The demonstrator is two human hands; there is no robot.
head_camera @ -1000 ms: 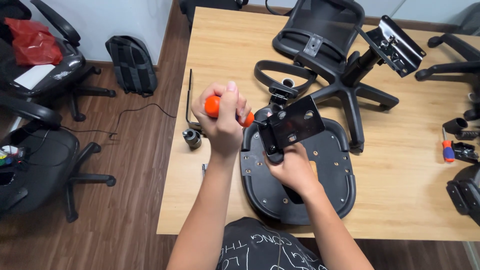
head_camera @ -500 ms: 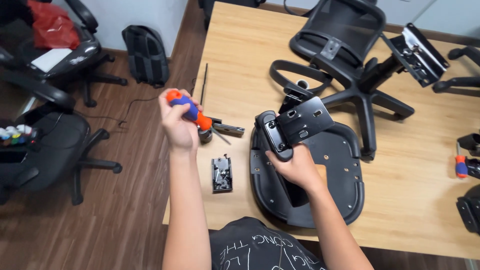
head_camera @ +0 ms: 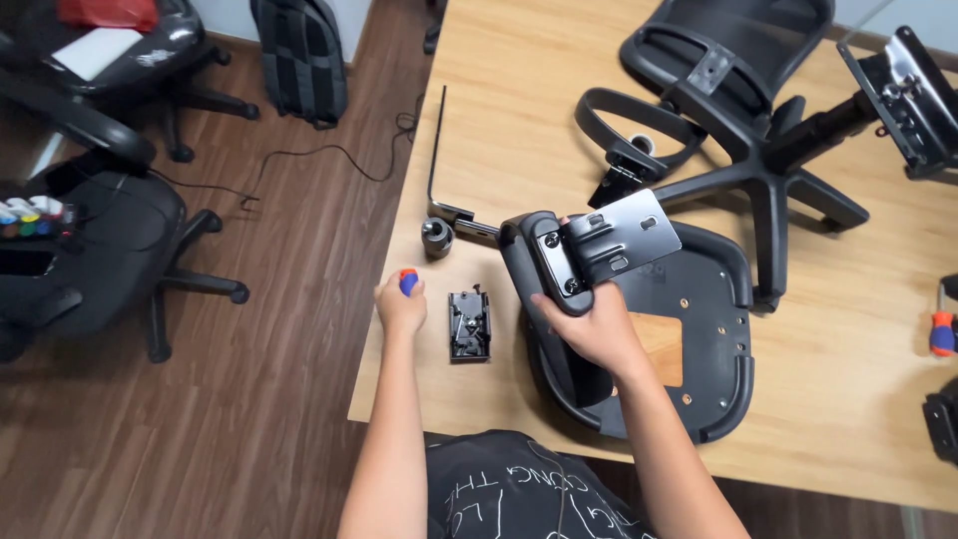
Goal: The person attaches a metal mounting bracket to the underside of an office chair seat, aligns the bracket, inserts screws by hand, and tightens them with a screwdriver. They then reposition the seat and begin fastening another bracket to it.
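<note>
The left hand (head_camera: 401, 307) is closed around one orange-and-blue screwdriver (head_camera: 408, 281) at the tabletop's (head_camera: 519, 120) near left edge. The right hand (head_camera: 591, 324) grips a black armrest bracket (head_camera: 589, 250) over the chair seat (head_camera: 689, 339). One small black mechanism (head_camera: 469, 324) lies between the hands. A second screwdriver (head_camera: 941, 329) lies far right.

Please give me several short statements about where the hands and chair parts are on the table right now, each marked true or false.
1. The left hand grips an orange-handled tool. True.
2. The right hand rests flat on the table. False: it holds the armrest piece on the seat pan.
3. A small black mechanism lies between the hands. True.
4. The five-star chair base stands on the floor. False: it lies on the table.
</note>
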